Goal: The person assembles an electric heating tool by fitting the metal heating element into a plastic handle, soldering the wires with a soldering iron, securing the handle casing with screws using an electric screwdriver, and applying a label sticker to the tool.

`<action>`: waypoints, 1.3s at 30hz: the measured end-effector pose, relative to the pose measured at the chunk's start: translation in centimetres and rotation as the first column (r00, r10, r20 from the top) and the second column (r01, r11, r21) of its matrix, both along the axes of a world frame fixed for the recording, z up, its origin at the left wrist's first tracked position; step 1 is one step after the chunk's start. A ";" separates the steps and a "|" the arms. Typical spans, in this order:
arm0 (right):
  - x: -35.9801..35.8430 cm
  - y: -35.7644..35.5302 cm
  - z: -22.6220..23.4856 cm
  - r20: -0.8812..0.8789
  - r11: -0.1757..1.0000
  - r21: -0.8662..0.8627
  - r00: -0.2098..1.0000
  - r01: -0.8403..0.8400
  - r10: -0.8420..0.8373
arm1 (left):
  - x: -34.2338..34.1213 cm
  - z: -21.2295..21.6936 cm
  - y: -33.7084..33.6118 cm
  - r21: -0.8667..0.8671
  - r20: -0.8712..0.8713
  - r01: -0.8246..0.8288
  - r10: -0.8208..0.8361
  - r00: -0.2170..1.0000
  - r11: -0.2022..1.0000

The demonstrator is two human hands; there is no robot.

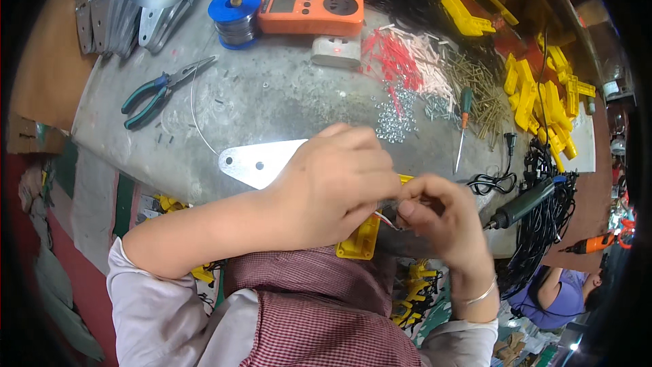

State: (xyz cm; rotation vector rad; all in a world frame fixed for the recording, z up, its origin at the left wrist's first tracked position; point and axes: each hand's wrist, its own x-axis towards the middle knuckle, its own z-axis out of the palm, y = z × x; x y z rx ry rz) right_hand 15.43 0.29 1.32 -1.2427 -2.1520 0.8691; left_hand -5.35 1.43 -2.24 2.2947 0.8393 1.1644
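My left hand (pixel 339 187) is closed, its fingertips meeting those of my right hand; what it grips is hidden. It lies over a flat silver metal plate (pixel 261 163) with holes, whose rounded end shows at the left. Below it a yellow plastic handle shell (pixel 360 239) shows at the table's near edge. Thin white and red wires (pixel 386 219) run from beside this shell to the pinched fingers of my right hand (pixel 438 214). That hand is slightly blurred. A thin bent wire (pixel 193 105) reaches from the plate's tip toward the pliers (pixel 163 88).
A solder spool (pixel 236 24) and an orange meter (pixel 309 11) stand at the back. Red and white sleeves (pixel 407 61), nuts (pixel 396 115), screws (pixel 485 88) and yellow handles (pixel 543 98) lie right. A screwdriver (pixel 464 115) and dark-handled tool (pixel 523 204) are nearer. Another person (pixel 560 295) is lower right.
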 end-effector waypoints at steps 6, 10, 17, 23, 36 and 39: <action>0.3 0.0 0.3 -0.049 0.999 -0.015 0.997 -0.052 0.051 | 0.3 -0.1 -0.2 -0.127 0.080 -0.020 0.031 0.996 0.992; 0.5 0.0 -0.5 0.142 0.871 0.455 0.981 -0.184 0.133 | 0.5 0.2 -0.2 -0.188 0.054 0.007 0.003 0.999 0.982; 0.2 0.0 -0.2 -0.224 0.931 -0.364 0.972 -0.012 -0.075 | 0.2 0.2 -0.1 -0.119 0.048 0.017 -0.012 0.999 0.993; -0.2 -0.1 -0.9 0.131 0.858 0.493 0.987 -0.146 0.092 | 0.0 0.2 0.1 -0.288 0.107 0.041 -0.010 0.994 0.957; 2.5 -0.4 -1.6 -0.189 0.976 -0.216 0.981 0.005 -0.047 | -9.3 1.8 -2.6 -0.173 -0.328 -0.409 0.339 0.882 0.896; 2.7 0.4 -3.0 -0.179 0.976 -0.215 0.981 0.031 -0.071 | -13.2 1.5 -5.4 -0.163 -0.589 -0.502 0.325 0.740 0.849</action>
